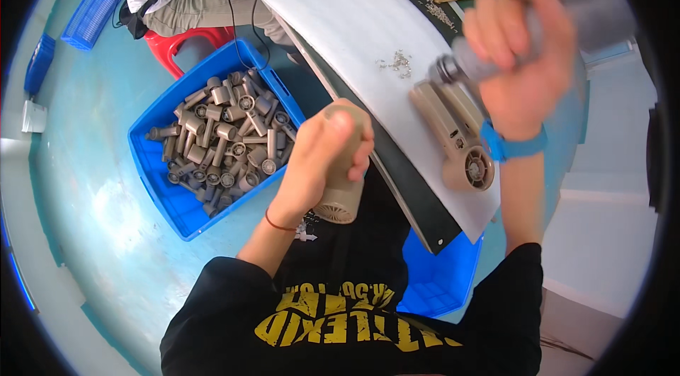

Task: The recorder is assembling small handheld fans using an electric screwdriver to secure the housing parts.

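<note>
My left hand (319,153) is wrapped around a beige handheld fan (341,200), its round slotted end pointing down toward me, over my lap. In my right hand (520,57), raised above the table, is a grey electric screwdriver (598,15), smeared by motion. Its dark tip points left, over the white sheet and apart from the held fan. Below that tip, more beige handheld fans (464,135) lie side by side on the sheet; one shows its round grille. A small scatter of screws (397,64) is on the sheet to their left.
A blue bin (159,195) full of similar fan parts (219,135) stands left of the table. Another blue bin (435,280) sits under the table edge. The white sheet (333,1) covers the tabletop. A seated person (191,8) is at the far left, near a dark cable.
</note>
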